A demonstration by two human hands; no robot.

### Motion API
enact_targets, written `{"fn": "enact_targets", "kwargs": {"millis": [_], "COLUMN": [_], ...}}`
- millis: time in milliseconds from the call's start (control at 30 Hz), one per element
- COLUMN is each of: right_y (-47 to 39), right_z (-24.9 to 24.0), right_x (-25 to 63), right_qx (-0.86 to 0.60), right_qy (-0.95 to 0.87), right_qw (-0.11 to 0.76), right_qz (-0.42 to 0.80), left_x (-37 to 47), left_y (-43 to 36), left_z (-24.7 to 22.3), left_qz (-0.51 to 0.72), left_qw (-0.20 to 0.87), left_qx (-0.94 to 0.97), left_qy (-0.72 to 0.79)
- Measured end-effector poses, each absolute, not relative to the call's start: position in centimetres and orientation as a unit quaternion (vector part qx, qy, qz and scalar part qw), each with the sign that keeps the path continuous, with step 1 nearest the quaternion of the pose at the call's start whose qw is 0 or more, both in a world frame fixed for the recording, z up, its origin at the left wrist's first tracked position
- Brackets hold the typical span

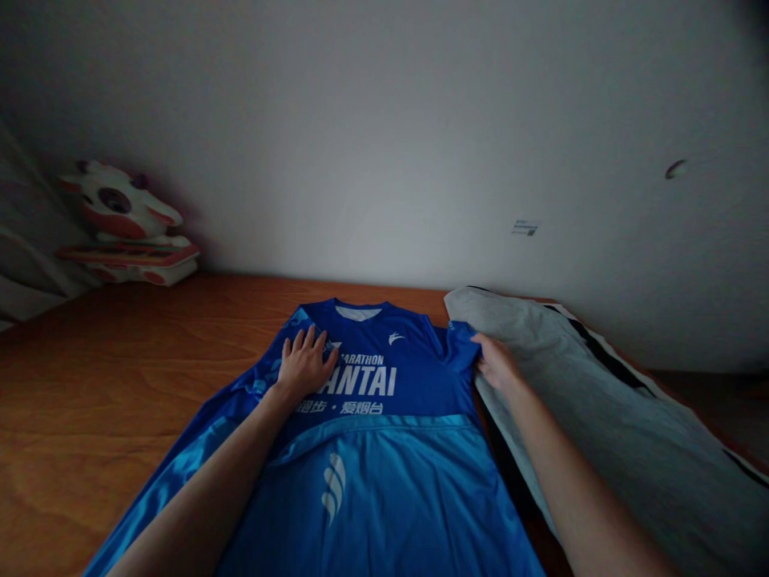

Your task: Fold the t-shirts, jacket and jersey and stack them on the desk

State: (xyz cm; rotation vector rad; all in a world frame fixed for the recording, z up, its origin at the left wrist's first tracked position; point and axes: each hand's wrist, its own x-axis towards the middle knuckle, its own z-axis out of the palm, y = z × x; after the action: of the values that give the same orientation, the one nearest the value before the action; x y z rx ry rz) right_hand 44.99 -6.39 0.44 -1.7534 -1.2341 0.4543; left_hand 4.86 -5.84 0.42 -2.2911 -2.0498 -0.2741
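Note:
A blue long-sleeved sports shirt (432, 393) with white lettering lies front side up on the brown surface, its collar toward the wall. My left hand (305, 365) rests flat on its upper chest, fingers spread over part of the lettering. At the other side, my right hand (493, 359) pinches the fabric of the sleeve near the shoulder, with the sleeve bunched there. A lighter blue panel with a white wing-like mark covers the lower body of the shirt. The shirt's bottom end runs out of view.
Grey trousers or a similar grey garment with black and white side stripes (577, 401) lie to the right. A toy cow with a keyboard (129, 224) stands at the back left. The wall (360, 144) rises behind the brown surface (120, 377).

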Motion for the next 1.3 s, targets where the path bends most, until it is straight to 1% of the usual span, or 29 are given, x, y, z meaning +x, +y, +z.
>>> {"fn": "enact_targets", "kwargs": {"millis": [133,233,300,367,433,500,533,600,733,833,933,1067,1167,1300], "right_y": [-5.8,-6.3,-7.5,-9.2,-11.2,-12.9,-13.5,-14.4,-14.9,-14.8,-14.7,-14.6,-14.9,-15.5], "right_z": [0.3,0.8,1.3,1.7,1.9,1.9,1.8,1.5,0.9,0.6,0.3,0.2,0.5,1.2], "right_x": [43.4,42.1,40.8,39.2,37.5,36.0,35.5,34.9,35.0,35.3,35.5,35.6,35.8,36.5], "right_qx": [-0.699,-0.691,-0.68,-0.643,-0.569,-0.515,-0.511,-0.529,-0.553,-0.551,-0.553,-0.556,-0.543,-0.524], "right_qy": [-0.438,-0.411,-0.418,-0.507,-0.667,-0.777,-0.798,-0.801,-0.786,-0.785,-0.778,-0.776,-0.786,-0.805], "right_qw": [0.524,0.562,0.572,0.539,0.445,0.343,0.311,0.28,0.276,0.282,0.294,0.294,0.291,0.279], "right_qz": [0.213,0.195,0.189,0.198,0.183,0.117,0.079,0.021,-0.025,-0.034,-0.041,-0.048,-0.038,-0.002], "left_x": [4.7,4.7,4.7,4.8,4.9,5.0,5.0,5.0,4.8,5.3,7.3,11.3,13.4,13.8], "left_y": [-5.7,-5.7,-5.8,-5.9,-6.0,-6.1,-6.0,-6.0,-6.1,-6.3,-6.4,-6.0,-5.8,-5.8], "left_z": [0.2,0.2,0.3,0.5,0.7,0.7,0.7,0.6,0.9,2.0,3.1,3.6,3.2,2.3], "left_qz": [-0.089,-0.09,-0.089,-0.088,-0.088,-0.09,-0.091,-0.096,-0.131,-0.182,-0.209,-0.171,-0.171,-0.198], "left_qw": [0.021,0.02,0.022,0.02,0.018,0.018,0.019,0.024,0.048,0.043,-0.017,-0.101,-0.133,-0.161], "left_qx": [-0.743,-0.744,-0.743,-0.741,-0.74,-0.741,-0.741,-0.74,-0.751,-0.784,-0.813,-0.816,-0.81,-0.792], "left_qy": [-0.663,-0.661,-0.663,-0.666,-0.666,-0.666,-0.665,-0.665,-0.645,-0.592,-0.544,-0.543,-0.546,-0.554]}}
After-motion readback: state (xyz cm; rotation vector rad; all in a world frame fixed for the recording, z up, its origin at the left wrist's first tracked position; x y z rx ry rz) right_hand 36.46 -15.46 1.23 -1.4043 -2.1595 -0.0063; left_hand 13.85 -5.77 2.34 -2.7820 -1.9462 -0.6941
